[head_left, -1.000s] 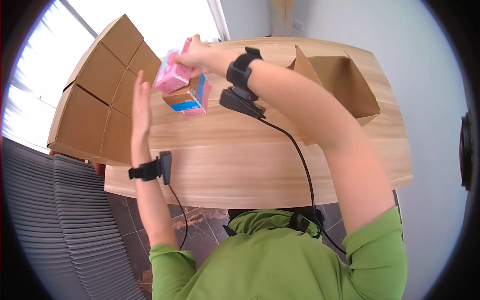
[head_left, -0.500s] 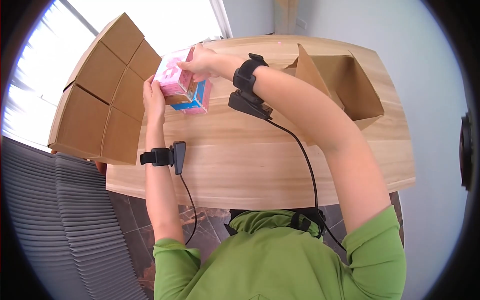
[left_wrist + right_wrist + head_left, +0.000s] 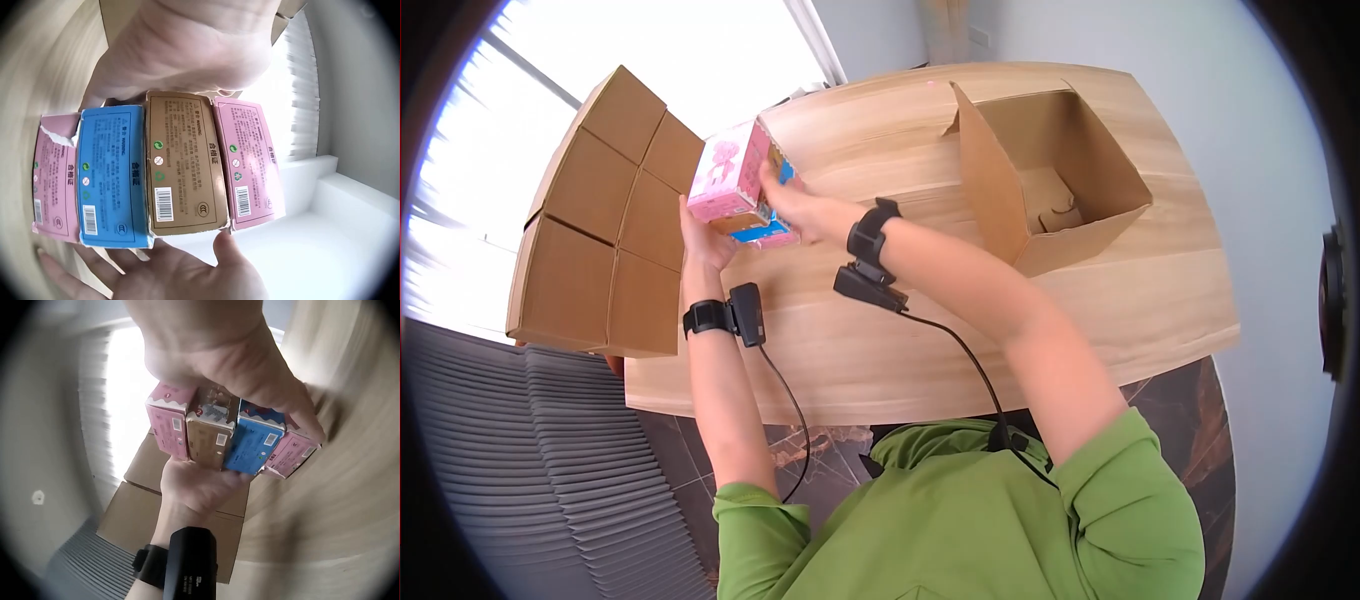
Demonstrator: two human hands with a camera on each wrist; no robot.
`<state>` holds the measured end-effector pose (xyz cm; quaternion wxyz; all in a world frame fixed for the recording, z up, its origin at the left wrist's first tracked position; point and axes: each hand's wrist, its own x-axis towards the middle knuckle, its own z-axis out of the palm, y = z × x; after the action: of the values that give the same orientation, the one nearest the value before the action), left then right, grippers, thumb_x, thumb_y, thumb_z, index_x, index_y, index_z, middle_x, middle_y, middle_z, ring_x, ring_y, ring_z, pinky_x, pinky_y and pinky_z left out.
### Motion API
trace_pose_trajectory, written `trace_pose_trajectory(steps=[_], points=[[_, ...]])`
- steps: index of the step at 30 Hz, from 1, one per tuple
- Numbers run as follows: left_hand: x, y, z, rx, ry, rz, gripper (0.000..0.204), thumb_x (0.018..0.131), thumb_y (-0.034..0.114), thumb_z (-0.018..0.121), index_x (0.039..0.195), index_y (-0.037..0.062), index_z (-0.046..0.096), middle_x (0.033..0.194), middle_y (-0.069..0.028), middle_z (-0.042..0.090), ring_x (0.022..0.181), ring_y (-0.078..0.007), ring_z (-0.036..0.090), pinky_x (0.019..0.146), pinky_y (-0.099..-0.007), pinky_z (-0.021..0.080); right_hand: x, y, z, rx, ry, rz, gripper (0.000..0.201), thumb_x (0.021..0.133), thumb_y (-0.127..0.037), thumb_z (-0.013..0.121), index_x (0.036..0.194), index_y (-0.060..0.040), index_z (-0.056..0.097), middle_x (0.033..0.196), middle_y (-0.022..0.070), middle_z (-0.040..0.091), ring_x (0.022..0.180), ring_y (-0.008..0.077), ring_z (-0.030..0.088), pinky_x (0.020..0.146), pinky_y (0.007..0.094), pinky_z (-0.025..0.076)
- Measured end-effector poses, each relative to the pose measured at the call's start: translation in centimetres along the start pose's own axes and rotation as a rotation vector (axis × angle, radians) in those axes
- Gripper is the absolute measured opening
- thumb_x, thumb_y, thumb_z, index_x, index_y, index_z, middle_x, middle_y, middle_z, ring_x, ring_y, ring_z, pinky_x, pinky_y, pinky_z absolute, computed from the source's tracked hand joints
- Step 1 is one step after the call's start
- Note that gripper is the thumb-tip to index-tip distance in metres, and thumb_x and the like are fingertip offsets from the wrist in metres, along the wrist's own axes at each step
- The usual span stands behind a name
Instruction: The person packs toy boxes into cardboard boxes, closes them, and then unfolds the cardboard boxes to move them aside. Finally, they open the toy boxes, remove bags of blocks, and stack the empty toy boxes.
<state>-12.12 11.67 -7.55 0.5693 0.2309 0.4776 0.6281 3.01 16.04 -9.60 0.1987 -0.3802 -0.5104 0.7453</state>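
Several small boxes form a stack at the table's far left: a pink box [image 3: 725,172] on top, then a brown box [image 3: 187,162], a blue box [image 3: 112,178] and another pink box [image 3: 56,187] at the bottom. My left hand [image 3: 705,240] presses against the stack's left side. Against the opposite side lies my right hand [image 3: 797,208], its fingers stretched along the lower boxes in the left wrist view and its thumb near the upper ones. The right wrist view shows the left palm [image 3: 200,484] flat on the box sides.
A large open cardboard box [image 3: 1000,190] stands at the right of the wooden table [image 3: 880,340]. Beyond the stack to the left are joined brown cartons [image 3: 585,190]. Cables [image 3: 960,345] hang from both wrist cameras.
The left hand, raised beside the stack a second ago, now touches it. The right hand has gone from gripping the top pink box to the stack's side. The head view has shifted.
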Motion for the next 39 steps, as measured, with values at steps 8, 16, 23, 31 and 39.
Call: trace_pose_trajectory(steps=[8, 16, 23, 31, 39], points=[[2.7, 1.9, -6.1, 0.332, 0.206, 0.155, 0.071, 0.086, 0.062, 0.027, 0.134, 0.0101, 0.033, 0.138, -0.0072, 0.033, 0.126, -0.0243, 0.032, 0.101, -0.0462, 0.024, -14.6, 1.6, -2.8, -0.556, -0.123, -0.779, 0.036, 0.079, -0.013, 0.056, 0.111, 0.0, 0.049, 0.089, 0.011, 0.062, 0.075, 0.019, 0.061, 0.068, 0.0321, 0.047], [0.1, 6.3, 4.9, 1.587, -0.263, 0.776, 0.066, 0.083, 0.037, 0.052, 0.135, 0.0027, 0.029, 0.132, -0.0203, 0.038, 0.124, -0.0313, 0.033, 0.102, -0.0369, 0.027, -31.9, -1.6, -10.0, -1.227, 0.595, -1.024, 0.017, 0.065, -0.004, 0.067, 0.077, -0.0042, 0.054, 0.064, 0.0056, 0.053, 0.06, 0.0249, 0.057, 0.052, 0.0332, 0.046], [3.3, 5.2, 5.4, 1.749, -0.312, 0.718, 0.055, 0.079, 0.032, 0.053, 0.126, 0.0054, 0.04, 0.116, -0.0184, 0.048, 0.112, -0.0318, 0.042, 0.097, -0.0383, 0.032, -31.4, -0.1, -15.3, -1.599, 0.646, -0.759, 0.026, 0.065, -0.007, 0.069, 0.086, -0.0003, 0.055, 0.072, 0.0075, 0.058, 0.072, 0.0244, 0.058, 0.065, 0.0312, 0.048], [1.5, 5.4, 7.7, 1.594, 0.001, 1.32, 0.044, 0.086, 0.02, 0.05, 0.125, 0.0023, 0.041, 0.121, -0.0157, 0.047, 0.116, -0.0307, 0.04, 0.098, -0.0386, 0.031, -33.4, -5.0, -17.0, -1.27, 0.74, -0.411, 0.021, 0.085, -0.017, 0.055, 0.088, 0.0029, 0.056, 0.074, 0.0065, 0.061, 0.067, 0.0164, 0.059, 0.066, 0.0226, 0.046], [-9.2, -2.3, 19.0, 0.667, -0.896, 0.4, 0.078, 0.078, 0.016, 0.065, 0.138, 0.0021, 0.018, 0.131, -0.0172, 0.037, 0.119, -0.0251, 0.04, 0.093, -0.0341, 0.04, -29.2, -2.4, -21.8, 0.187, 0.619, -1.04, 0.03, 0.096, -0.026, 0.04, 0.105, -0.0001, 0.052, 0.095, 0.0053, 0.061, 0.081, 0.0089, 0.058, 0.072, 0.0225, 0.048]])
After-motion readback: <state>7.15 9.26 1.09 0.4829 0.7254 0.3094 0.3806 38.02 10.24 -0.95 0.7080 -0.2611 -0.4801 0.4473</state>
